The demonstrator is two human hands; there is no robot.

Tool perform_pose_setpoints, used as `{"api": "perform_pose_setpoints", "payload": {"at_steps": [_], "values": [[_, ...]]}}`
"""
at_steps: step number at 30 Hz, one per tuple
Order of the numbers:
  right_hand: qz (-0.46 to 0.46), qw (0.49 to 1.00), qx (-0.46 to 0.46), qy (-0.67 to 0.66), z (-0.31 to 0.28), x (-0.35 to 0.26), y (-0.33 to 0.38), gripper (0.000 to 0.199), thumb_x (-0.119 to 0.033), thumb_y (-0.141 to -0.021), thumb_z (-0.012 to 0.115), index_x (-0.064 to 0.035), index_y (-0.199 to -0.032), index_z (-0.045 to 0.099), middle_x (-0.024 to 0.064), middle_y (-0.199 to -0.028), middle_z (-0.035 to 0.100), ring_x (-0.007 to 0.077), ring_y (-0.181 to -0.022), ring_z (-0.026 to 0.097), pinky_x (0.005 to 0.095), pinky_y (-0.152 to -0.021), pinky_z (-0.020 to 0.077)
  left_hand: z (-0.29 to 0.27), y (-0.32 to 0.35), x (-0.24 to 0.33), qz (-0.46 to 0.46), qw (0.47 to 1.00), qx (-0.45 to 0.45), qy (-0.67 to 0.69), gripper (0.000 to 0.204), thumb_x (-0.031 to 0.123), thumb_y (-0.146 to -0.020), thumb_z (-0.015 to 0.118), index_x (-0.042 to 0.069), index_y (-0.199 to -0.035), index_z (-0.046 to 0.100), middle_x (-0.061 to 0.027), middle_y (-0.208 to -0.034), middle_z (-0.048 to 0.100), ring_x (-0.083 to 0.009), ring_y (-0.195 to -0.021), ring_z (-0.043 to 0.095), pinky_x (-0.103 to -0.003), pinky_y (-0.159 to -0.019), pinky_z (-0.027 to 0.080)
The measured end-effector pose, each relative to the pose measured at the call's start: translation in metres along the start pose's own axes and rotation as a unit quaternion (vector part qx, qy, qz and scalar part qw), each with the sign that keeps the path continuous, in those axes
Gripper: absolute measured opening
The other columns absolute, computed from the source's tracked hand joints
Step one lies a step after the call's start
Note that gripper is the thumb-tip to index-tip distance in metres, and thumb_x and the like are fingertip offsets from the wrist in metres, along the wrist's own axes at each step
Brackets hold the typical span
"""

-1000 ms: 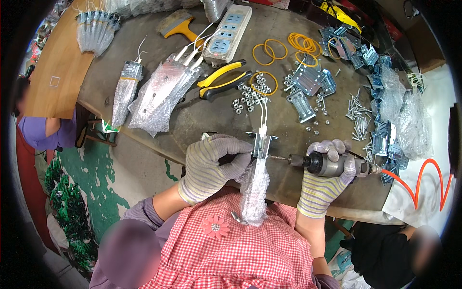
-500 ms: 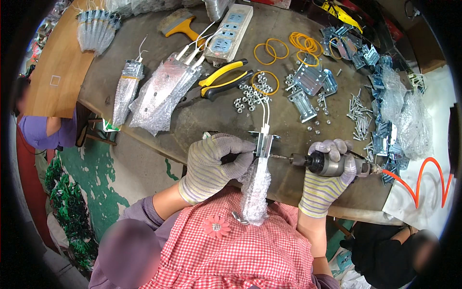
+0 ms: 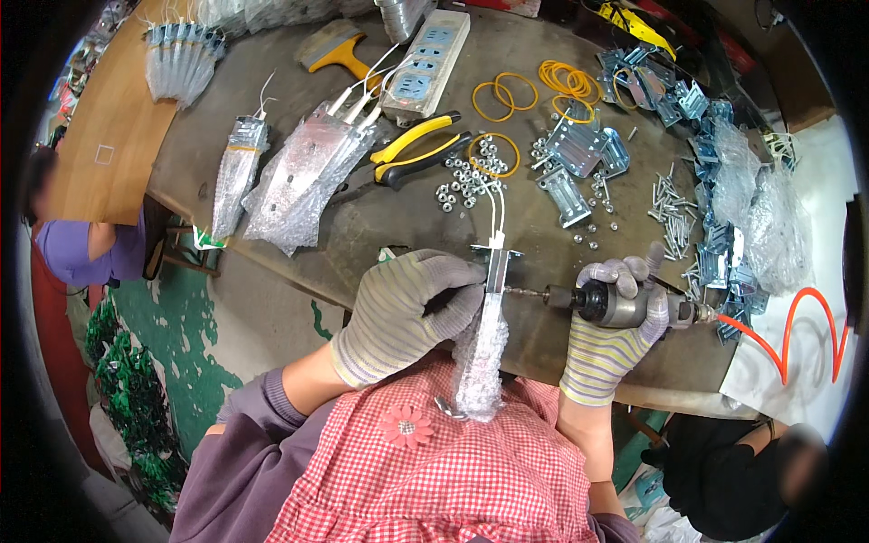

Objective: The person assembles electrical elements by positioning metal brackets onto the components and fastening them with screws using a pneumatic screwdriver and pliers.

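Observation:
My gloved left hand point(image 3: 403, 312) grips a long bubble-wrapped part point(image 3: 480, 357) with white wires, holding a small metal bracket point(image 3: 496, 264) against its upper end at the bench's near edge. In my gloved right hand point(image 3: 611, 335) is a grey air screwdriver point(image 3: 605, 303), held sideways with its bit touching the bracket from the right. An orange air hose point(image 3: 797, 321) runs off to the right from the tool.
On the bench point(image 3: 380, 226) lie yellow-handled pliers point(image 3: 418, 149), loose nuts point(image 3: 462, 176), screws point(image 3: 670, 213), metal brackets point(image 3: 579, 158), yellow rubber bands point(image 3: 507, 90), a power strip point(image 3: 425, 54) and more bubble-wrapped parts point(image 3: 299, 181). Other people sit at the left and lower right.
The two hands and the tool stay almost still; the screwdriver's bit remains pressed against the bracket.

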State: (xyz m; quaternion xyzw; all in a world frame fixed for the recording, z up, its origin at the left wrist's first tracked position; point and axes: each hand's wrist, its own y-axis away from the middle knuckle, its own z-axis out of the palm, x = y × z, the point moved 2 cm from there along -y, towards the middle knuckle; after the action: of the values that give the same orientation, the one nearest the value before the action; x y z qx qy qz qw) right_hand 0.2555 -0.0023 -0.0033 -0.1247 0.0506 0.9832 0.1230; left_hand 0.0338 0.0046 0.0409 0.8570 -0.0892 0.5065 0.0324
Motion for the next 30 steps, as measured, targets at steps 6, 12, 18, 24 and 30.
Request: {"api": "perform_pose_setpoints", "payload": {"at_steps": [6, 12, 18, 24, 30], "values": [[0.002, 1.0, 0.006, -0.017, -0.002, 0.0, 0.0, 0.039, -0.017, -0.088, 0.063, -0.0092, -0.126, 0.056, 0.002, -0.094, 0.053, 0.0146, -0.082, 0.051, 0.0377, -0.088, 0.0429, 0.003, -0.017, 0.03, 0.061, 0.936, -0.096, -0.334, 0.035, 0.038, -0.077, 0.072, 0.004, -0.078, 0.066, -0.014, -0.067, 0.062, -0.0331, -0.063, 0.062, -0.04, -0.061, 0.049], [-0.005, 0.999, 0.017, -0.027, 0.001, 0.003, 0.003, 0.031, -0.015, -0.088, 0.063, -0.0094, -0.118, 0.056, 0.002, -0.092, 0.051, 0.0148, -0.08, 0.05, 0.0382, -0.087, 0.0422, 0.012, -0.015, 0.009, 0.045, 0.969, -0.114, -0.216, 0.043, 0.047, -0.079, 0.069, 0.005, -0.077, 0.063, -0.0137, -0.07, 0.062, -0.0329, -0.066, 0.063, -0.042, -0.061, 0.049], [-0.032, 0.999, 0.042, 0.003, 0.001, -0.008, 0.002, 0.03, -0.009, -0.085, 0.066, -0.0054, -0.113, 0.055, 0.0033, -0.089, 0.05, 0.0151, -0.078, 0.05, 0.0373, -0.086, 0.043, 0.008, -0.005, 0.011, -0.004, 0.977, -0.116, -0.176, 0.05, 0.053, -0.074, 0.072, 0.004, -0.08, 0.063, -0.0128, -0.068, 0.062, -0.032, -0.066, 0.064, -0.041, -0.06, 0.05], [-0.055, 0.989, 0.02, 0.138, 0.001, -0.005, 0.004, 0.032, -0.022, -0.088, 0.065, -0.0088, -0.115, 0.056, 0.0029, -0.093, 0.06, 0.0163, -0.08, 0.054, 0.0401, -0.087, 0.0437, 0.007, 0.001, 0.005, 0.062, 0.961, -0.107, -0.246, 0.058, 0.057, -0.072, 0.072, 0.001, -0.083, 0.061, -0.0131, -0.07, 0.061, -0.0314, -0.065, 0.064, -0.041, -0.059, 0.051], [-0.038, 0.985, 0.032, 0.168, 0.004, 0.003, 0.003, 0.036, -0.024, -0.087, 0.066, -0.0091, -0.116, 0.053, 0.0035, -0.093, 0.059, 0.0169, -0.08, 0.054, 0.0413, -0.087, 0.0437, 0.002, -0.003, 0.008, 0.042, 0.962, -0.154, -0.223, 0.048, 0.042, -0.076, 0.072, -0.001, -0.095, 0.063, -0.018, -0.074, 0.061, -0.0367, -0.066, 0.062, -0.042, -0.062, 0.049]]}}
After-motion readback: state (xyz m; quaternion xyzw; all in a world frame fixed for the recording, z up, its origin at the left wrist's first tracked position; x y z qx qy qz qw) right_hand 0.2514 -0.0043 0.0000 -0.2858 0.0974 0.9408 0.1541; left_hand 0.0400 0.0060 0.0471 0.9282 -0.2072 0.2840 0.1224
